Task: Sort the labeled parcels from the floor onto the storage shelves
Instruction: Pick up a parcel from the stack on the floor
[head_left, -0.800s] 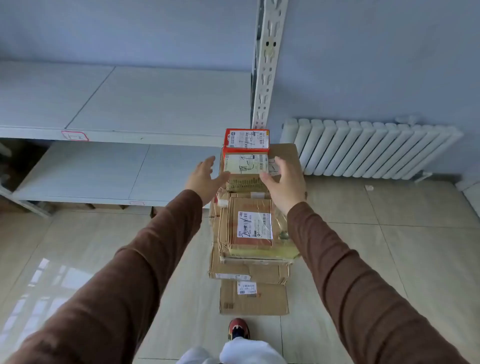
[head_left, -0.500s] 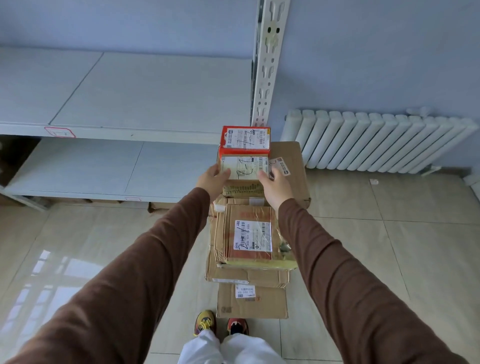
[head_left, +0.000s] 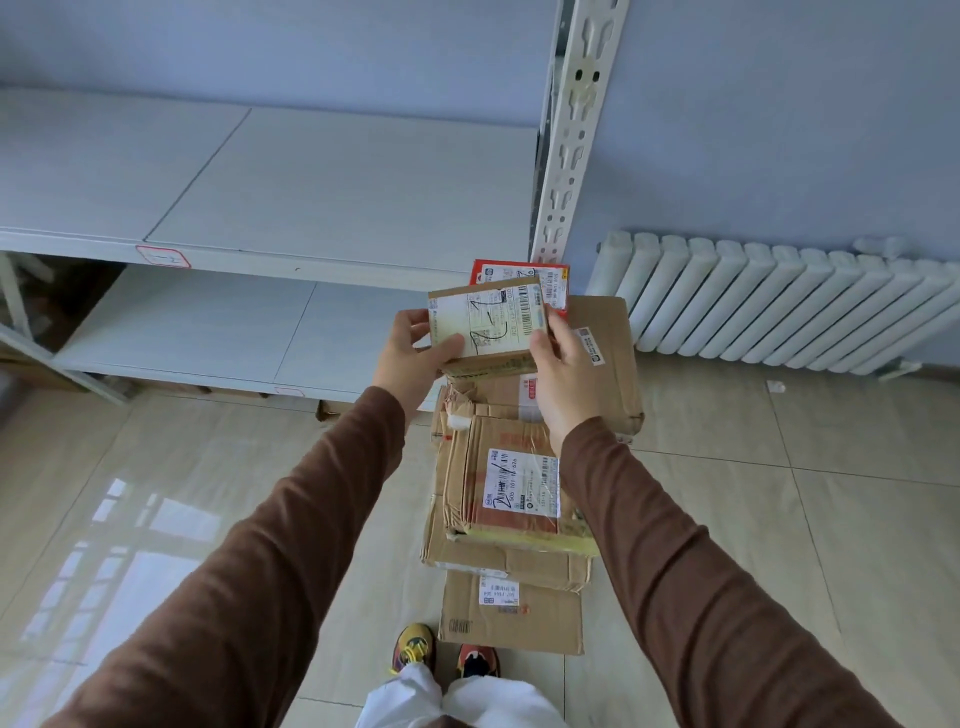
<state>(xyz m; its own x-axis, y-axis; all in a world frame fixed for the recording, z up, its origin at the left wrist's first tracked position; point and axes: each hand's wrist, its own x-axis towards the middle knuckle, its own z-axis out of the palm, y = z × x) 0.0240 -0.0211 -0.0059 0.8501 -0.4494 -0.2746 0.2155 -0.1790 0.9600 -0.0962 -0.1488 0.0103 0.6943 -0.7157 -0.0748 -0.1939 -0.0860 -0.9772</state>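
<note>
- Underfoot, a glossy beige tiled floor (head_left: 156, 519) carries window reflections at lower left; a pale blue wall (head_left: 779, 104) closes the far side.
- At left, white storage shelves (head_left: 311, 171) present two bare tiers. The upper tier's front edge bears a red-bordered tag (head_left: 163, 256); the lower tier (head_left: 197, 327) sits just above the floor.
- A perforated white upright (head_left: 569, 130) marks the shelves' right end.
- The left hand (head_left: 415, 353) grasps the left side of a small parcel (head_left: 485, 322), thumb lying across its white label.
- The small parcel is held in the air, tilted, above the pile and level with the lower tier's front edge. Black handwriting crosses its label.
- The right hand (head_left: 563, 374) grips the parcel's right edge, fingers wrapped behind it.
- Behind the held parcel, a red parcel (head_left: 556, 280) shows partly, next to the foot of the upright.
- Below the hands, a pile of cardboard parcels (head_left: 514, 493) lies in a row on the floor, running from the shoes (head_left: 441, 654) toward the shelves.
- At right, a white radiator (head_left: 779, 306) lines the wall.
- Open floor lies on both sides of the pile; tiles at right are bare except for a small scrap (head_left: 775, 385) near the radiator.
</note>
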